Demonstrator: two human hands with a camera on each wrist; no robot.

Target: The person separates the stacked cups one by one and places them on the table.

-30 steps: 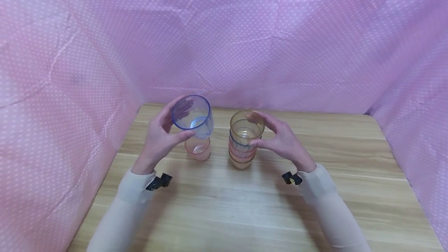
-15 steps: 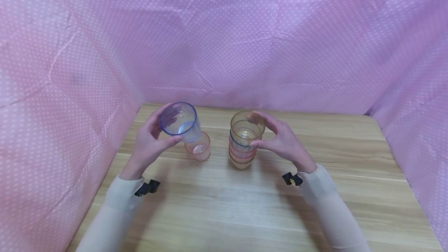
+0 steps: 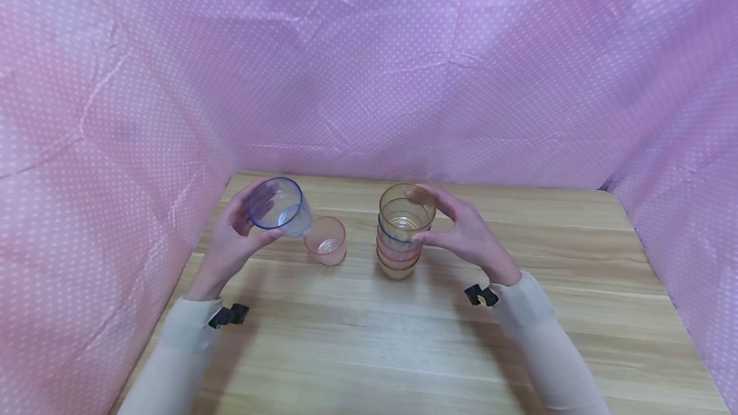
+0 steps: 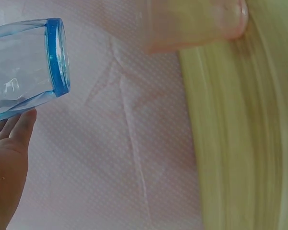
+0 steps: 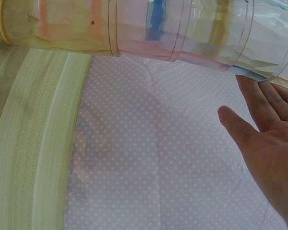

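Note:
My left hand point(image 3: 227, 245) grips a clear blue-rimmed cup point(image 3: 296, 226), raised above the table's left side with its mouth tilted toward me. In the left wrist view that blue cup point(image 4: 19, 72) lies against the fingers. To its right, a pink clear cup point(image 3: 331, 256) stands upright on the table, apart from both hands. Several clear cups form an upright nested stack point(image 3: 399, 253), with a yellow one on top. My right hand point(image 3: 469, 235) holds the top yellow cup, thumb at the near side and fingers behind. The stack point(image 5: 144, 33) crosses the top of the right wrist view.
Beneath the cups is a light wood-grain table point(image 3: 369, 344). Pink dotted cloth point(image 3: 369, 69) hangs behind it and along both sides, close to the table's edges.
My left hand has carried the blue cup leftward and slightly toward me, away from above the pink cup, which now shows fully. The right hand and the stack have stayed in place.

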